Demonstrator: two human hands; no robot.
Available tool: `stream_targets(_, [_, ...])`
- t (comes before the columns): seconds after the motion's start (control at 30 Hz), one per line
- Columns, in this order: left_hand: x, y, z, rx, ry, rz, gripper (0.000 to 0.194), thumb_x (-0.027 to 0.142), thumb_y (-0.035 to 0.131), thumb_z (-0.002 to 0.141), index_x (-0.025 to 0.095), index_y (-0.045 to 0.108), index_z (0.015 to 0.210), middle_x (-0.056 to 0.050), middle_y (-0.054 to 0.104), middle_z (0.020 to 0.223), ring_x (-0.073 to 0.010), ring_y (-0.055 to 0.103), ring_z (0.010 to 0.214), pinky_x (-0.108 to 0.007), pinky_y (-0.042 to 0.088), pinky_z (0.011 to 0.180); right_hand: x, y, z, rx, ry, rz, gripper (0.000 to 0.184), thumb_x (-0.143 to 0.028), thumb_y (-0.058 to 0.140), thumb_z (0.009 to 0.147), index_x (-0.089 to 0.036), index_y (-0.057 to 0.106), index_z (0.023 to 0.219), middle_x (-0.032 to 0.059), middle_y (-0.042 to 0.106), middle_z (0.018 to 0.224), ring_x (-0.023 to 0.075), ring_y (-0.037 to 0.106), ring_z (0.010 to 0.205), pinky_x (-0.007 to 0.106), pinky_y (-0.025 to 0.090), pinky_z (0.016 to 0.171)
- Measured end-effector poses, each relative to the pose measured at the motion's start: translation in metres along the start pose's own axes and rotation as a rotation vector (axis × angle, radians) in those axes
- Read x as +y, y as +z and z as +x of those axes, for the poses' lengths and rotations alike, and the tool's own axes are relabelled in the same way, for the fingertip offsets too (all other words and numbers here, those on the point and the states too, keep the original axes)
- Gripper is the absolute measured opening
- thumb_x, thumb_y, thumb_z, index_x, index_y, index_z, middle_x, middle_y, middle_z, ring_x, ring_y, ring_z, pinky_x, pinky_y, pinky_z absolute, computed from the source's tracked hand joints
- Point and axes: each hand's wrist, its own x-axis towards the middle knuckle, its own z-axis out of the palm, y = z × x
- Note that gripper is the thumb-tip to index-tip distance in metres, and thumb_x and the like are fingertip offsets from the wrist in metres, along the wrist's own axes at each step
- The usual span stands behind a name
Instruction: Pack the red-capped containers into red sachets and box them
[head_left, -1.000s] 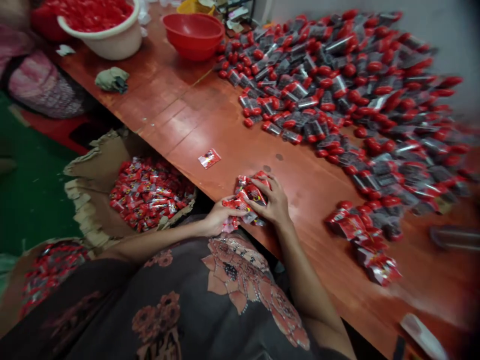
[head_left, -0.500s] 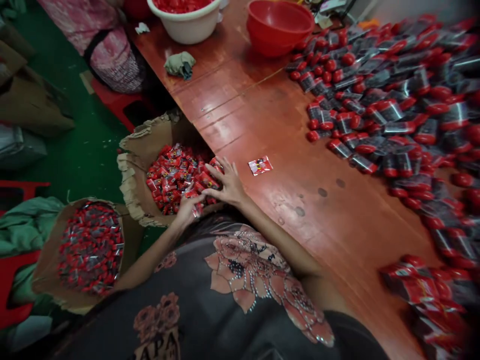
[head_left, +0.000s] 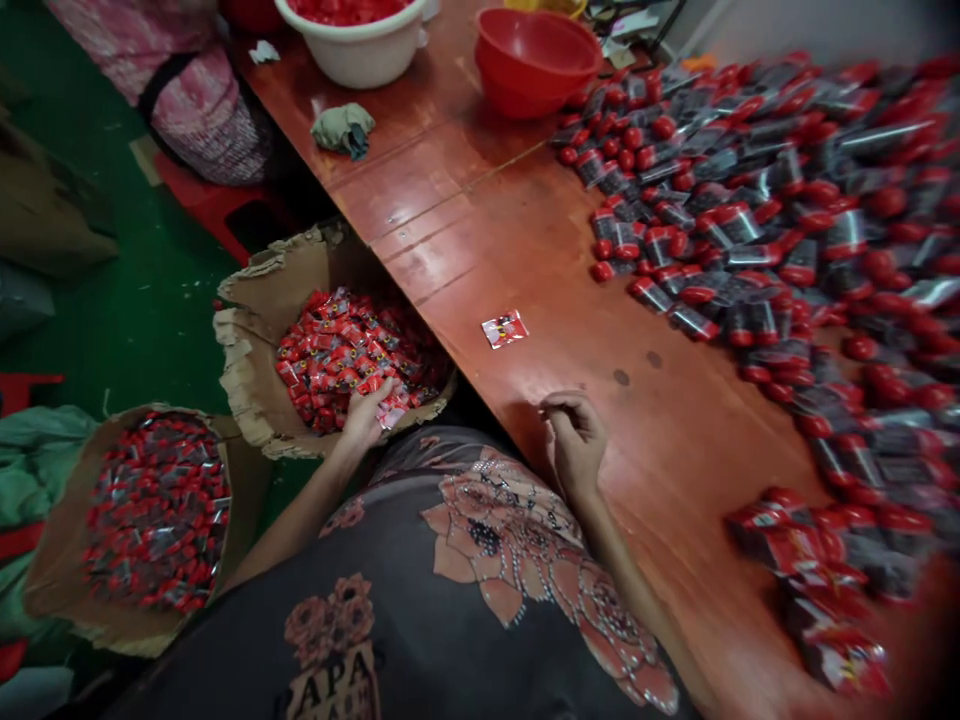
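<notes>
My left hand (head_left: pixel 365 418) is closed round one or more small red-and-clear plastic packets (head_left: pixel 391 408) at the near rim of a torn cardboard box. Many similar red packets (head_left: pixel 337 345) fill that box. Over the table's near edge is my right hand (head_left: pixel 576 445), its fingers curled in; whether anything is between them cannot be made out. A single flat printed red packet (head_left: pixel 505 329) lies on the table beyond my right hand.
On the reddish table (head_left: pixel 450 220) a large heap of red-capped clear containers (head_left: pixel 720 230) spreads at the right. Red printed packs (head_left: pixel 795 550) lie nearer. A red bowl (head_left: pixel 536 65), white basin (head_left: pixel 360 55) and cloth (head_left: pixel 341 130) stand farther back. Another filled box (head_left: pixel 56 560) is at left, near a seated person (head_left: pixel 202 110).
My right hand has left the box and moved right over the table, its spread fingers now curled. My left hand stays at the box with packets. The view has shifted slightly.
</notes>
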Motion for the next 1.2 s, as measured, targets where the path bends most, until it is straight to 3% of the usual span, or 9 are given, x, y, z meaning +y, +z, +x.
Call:
stream_targets(0.23, [-0.015,0.086,-0.052,-0.456,-0.127,0.084,0.05,-0.003,0.059,0.076,0.021,0.06,0.12,-0.006,0.075,0.103,-0.0213,0.071,0.096,-0.043,0.055,0.091,-0.036,0.013,-0.012,-0.274,0.16,0.109,0.019,-0.036,0.067,0.081,-0.025,0.071,0.096,0.0021,0.069,0.092,0.0187,0.063,0.084,0.033,0.049,0.075])
stream_targets(0.37, [-0.043,0.14,-0.077,-0.694,-0.162,0.21,0.055,0.002,0.064,0.076,0.022,0.057,0.127,-0.008,0.075,0.105,-0.0229,0.071,0.093,-0.043,0.055,0.09,-0.043,0.011,-0.002,-0.114,0.254,0.342,0.025,-0.038,0.075,0.071,-0.024,0.069,0.091,-0.0004,0.068,0.079,0.0166,0.061,0.068,0.03,0.05,0.063])
stream_targets(0.5, [-0.069,0.184,-0.097,-0.818,-0.227,0.273,0.062,0.005,0.067,0.075,0.025,0.053,0.132,-0.008,0.072,0.116,-0.0231,0.07,0.099,-0.042,0.054,0.092,-0.043,-0.018,0.005,0.09,0.214,0.394,0.019,-0.036,0.073,0.073,-0.023,0.07,0.086,0.0007,0.069,0.083,0.0173,0.063,0.074,0.031,0.052,0.069])
stream_targets(0.63, [-0.102,0.21,-0.103,-0.88,-0.317,0.293,0.05,0.011,0.066,0.077,0.022,0.06,0.125,-0.01,0.07,0.121,-0.0238,0.065,0.11,-0.038,0.052,0.095,-0.037,-0.045,0.002,0.23,0.129,0.304,0.019,-0.038,0.069,0.077,-0.022,0.071,0.088,0.0022,0.071,0.087,0.019,0.065,0.082,0.033,0.053,0.078])
stream_targets(0.77, [-0.132,0.226,-0.094,-0.935,-0.299,0.313,0.029,0.021,0.069,0.078,0.017,0.069,0.107,-0.011,0.072,0.115,-0.0248,0.065,0.11,-0.035,0.052,0.094,-0.023,-0.067,0.011,0.245,0.098,0.079,0.028,-0.046,0.058,0.085,-0.021,0.07,0.087,0.0029,0.072,0.082,0.0185,0.066,0.075,0.033,0.055,0.07])
stream_targets(0.87, [-0.141,0.238,-0.079,-0.924,-0.228,0.336,0.022,0.023,0.074,0.076,0.017,0.069,0.097,-0.008,0.075,0.101,-0.024,0.069,0.101,-0.035,0.055,0.089,-0.007,-0.108,0.041,0.305,0.114,-0.07,0.03,-0.05,0.063,0.08,-0.022,0.072,0.085,0.0037,0.07,0.083,0.02,0.066,0.077,0.035,0.055,0.073])
stream_targets(0.93, [-0.14,0.245,-0.067,-0.858,-0.223,0.372,0.02,0.021,0.074,0.076,0.017,0.068,0.095,-0.007,0.076,0.092,-0.0225,0.071,0.092,-0.036,0.057,0.083,0.005,-0.154,0.071,0.434,0.137,-0.193,0.034,-0.049,0.068,0.075,-0.023,0.072,0.096,0.0075,0.068,0.102,0.0239,0.063,0.096,0.04,0.05,0.089])
stream_targets(1.07, [-0.134,0.252,-0.043,-0.696,-0.256,0.479,0.014,0.012,0.068,0.08,0.015,0.067,0.094,-0.008,0.076,0.088,-0.02,0.073,0.08,-0.035,0.06,0.075,0.029,-0.252,0.135,0.671,0.227,-0.432,0.053,-0.051,0.061,0.08,-0.02,0.063,0.123,0.0158,0.042,0.144,0.0317,0.032,0.138,0.051,0.024,0.114])
stream_targets(1.2, [-0.132,0.257,-0.03,-0.623,-0.351,0.466,0.017,0.004,0.061,0.08,0.014,0.067,0.091,-0.009,0.075,0.088,-0.0219,0.074,0.083,-0.037,0.061,0.077,0.049,-0.29,0.184,0.607,0.306,-0.573,0.062,-0.059,0.059,0.08,-0.024,0.058,0.132,0.0143,0.044,0.146,0.0339,0.034,0.136,0.057,0.022,0.112])
